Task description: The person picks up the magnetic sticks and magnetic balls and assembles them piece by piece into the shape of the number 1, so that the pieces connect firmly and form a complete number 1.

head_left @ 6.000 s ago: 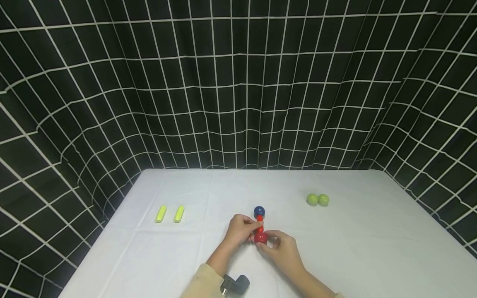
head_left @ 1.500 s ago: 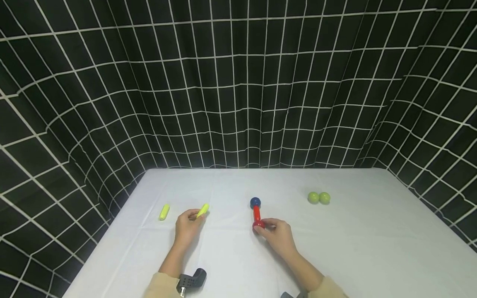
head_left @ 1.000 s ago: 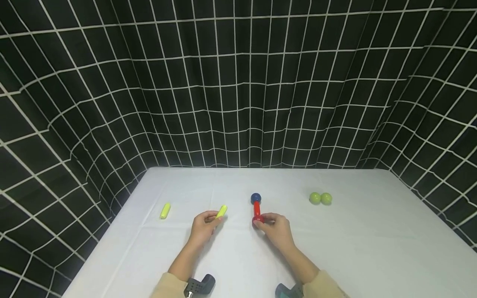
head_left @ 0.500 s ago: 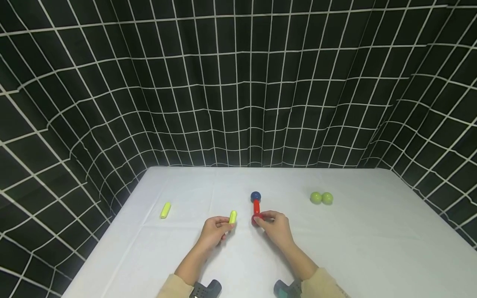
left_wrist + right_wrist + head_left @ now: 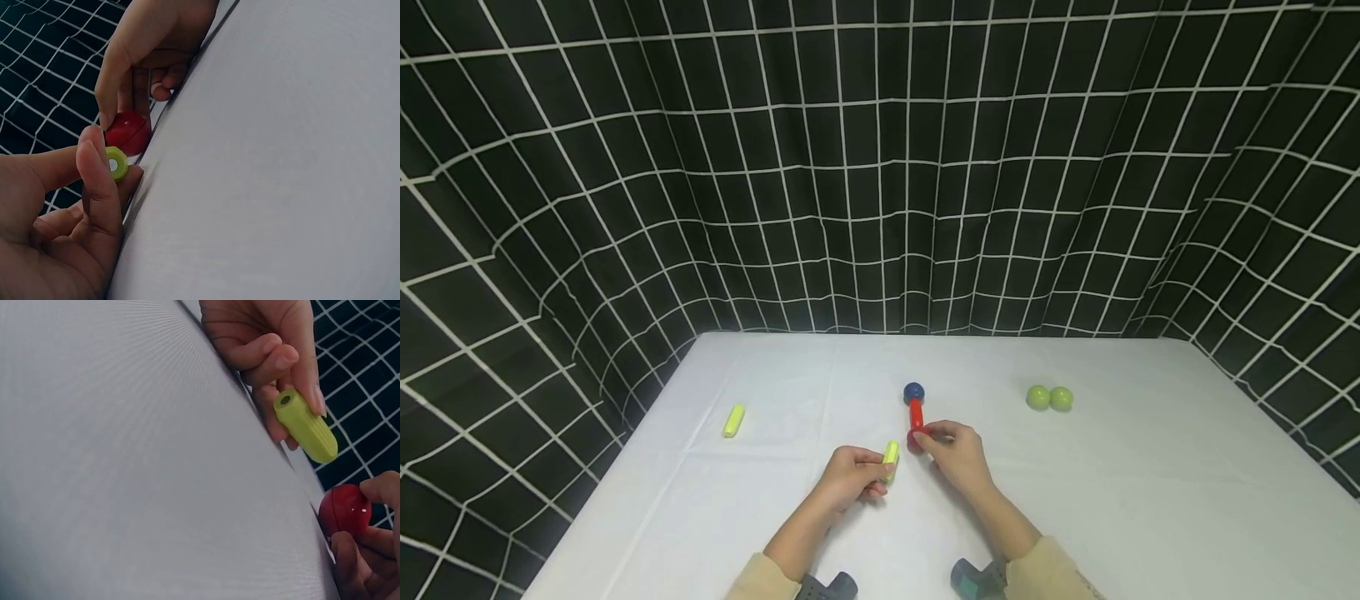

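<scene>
My left hand (image 5: 852, 477) pinches a yellow magnetic building stick (image 5: 891, 457) between thumb and fingers. In the right wrist view the yellow stick (image 5: 306, 426) is ribbed, with a round dark inset in its end; the left wrist view shows a pale disc there. My right hand (image 5: 958, 454) pinches a red ball (image 5: 915, 441), which the right wrist view shows as a glossy red ball (image 5: 345, 510). A red stick (image 5: 916, 412) runs from it to a blue ball (image 5: 913, 392), making one straight piece. The yellow stick is close to the red ball, with a gap between them.
A second yellow stick (image 5: 733, 421) lies at the left of the white-clothed table (image 5: 1135, 517). Two green balls, a left one (image 5: 1038, 397) and a right one (image 5: 1062, 398), sit side by side at the right. A dark gridded curtain (image 5: 880, 167) surrounds the table.
Earlier both hands were on the red piece. My left hand then took one yellow stick from the left and carried it right, towards the red ball. My right hand keeps holding the red ball.
</scene>
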A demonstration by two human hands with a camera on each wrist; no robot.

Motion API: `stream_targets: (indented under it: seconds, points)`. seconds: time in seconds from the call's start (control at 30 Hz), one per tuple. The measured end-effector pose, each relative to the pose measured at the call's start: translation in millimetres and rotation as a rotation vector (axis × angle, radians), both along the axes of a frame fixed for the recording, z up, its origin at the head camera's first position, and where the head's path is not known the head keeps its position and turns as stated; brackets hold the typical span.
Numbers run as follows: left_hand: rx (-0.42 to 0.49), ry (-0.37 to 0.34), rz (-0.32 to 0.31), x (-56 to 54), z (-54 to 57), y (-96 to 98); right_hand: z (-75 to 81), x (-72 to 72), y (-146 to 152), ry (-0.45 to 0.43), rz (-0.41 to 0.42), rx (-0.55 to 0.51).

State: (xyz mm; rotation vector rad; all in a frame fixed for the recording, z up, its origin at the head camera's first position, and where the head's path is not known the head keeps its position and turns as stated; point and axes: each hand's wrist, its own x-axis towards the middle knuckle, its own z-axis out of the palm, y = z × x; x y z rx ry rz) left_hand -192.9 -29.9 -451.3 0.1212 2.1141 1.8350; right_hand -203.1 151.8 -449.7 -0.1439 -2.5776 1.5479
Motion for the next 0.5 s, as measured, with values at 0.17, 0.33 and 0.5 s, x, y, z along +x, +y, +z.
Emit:
stream_targets:
  seconds: [0.17, 0.33, 0.5]
  points:
    - [0.005, -0.005, -0.017, 2.5, 0.3, 4.2, 0.3, -0.3, 1, 0.001, 0.006, -0.019]
    - [-0.014, 0.016, -0.021, 5.2, 1.9, 8.6, 0.9, -0.2, 1, 0.007, 0.009, -0.029]
    - [-0.03, 0.037, -0.019, 6.8, 3.1, 12.2, 1.0, 0.2, 1, 0.007, 0.006, -0.025]
